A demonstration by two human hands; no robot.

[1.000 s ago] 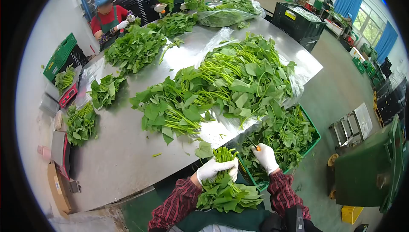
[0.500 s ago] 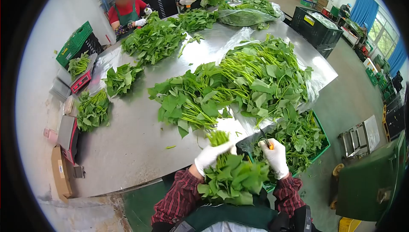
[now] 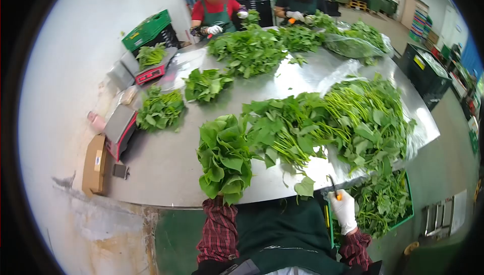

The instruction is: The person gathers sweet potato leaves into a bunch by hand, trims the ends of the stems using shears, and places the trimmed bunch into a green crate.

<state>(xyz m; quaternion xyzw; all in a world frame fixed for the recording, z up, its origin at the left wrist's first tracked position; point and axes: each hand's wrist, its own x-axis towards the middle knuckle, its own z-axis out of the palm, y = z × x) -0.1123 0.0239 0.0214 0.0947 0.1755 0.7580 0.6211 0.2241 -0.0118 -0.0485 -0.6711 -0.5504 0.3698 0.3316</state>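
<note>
A bunch of leafy greens (image 3: 225,159) stands out at the end of my left sleeve (image 3: 219,229), leaves toward me, over the table's near edge. Its leaves hide my left hand, which carries it. In my gloved right hand (image 3: 343,212), closed round the orange handle, is a small knife (image 3: 332,183) with its dark blade pointing up. This hand is beside the green crate (image 3: 412,194) full of greens. Ahead of it, a big heap of long-stemmed greens (image 3: 365,118) lies partly on clear plastic.
Two gloved co-workers (image 3: 217,10) stand across the metal table (image 3: 151,179) by another pile of greens (image 3: 247,50). At left are red-and-grey scales (image 3: 121,128), separate bunches (image 3: 160,108) and a cardboard box (image 3: 94,166). A black crate (image 3: 426,75) stands at right.
My left hand has swung the bunch from near my body leftward and forward over the table. The right hand still grips the knife, slightly lower. The view has turned left.
</note>
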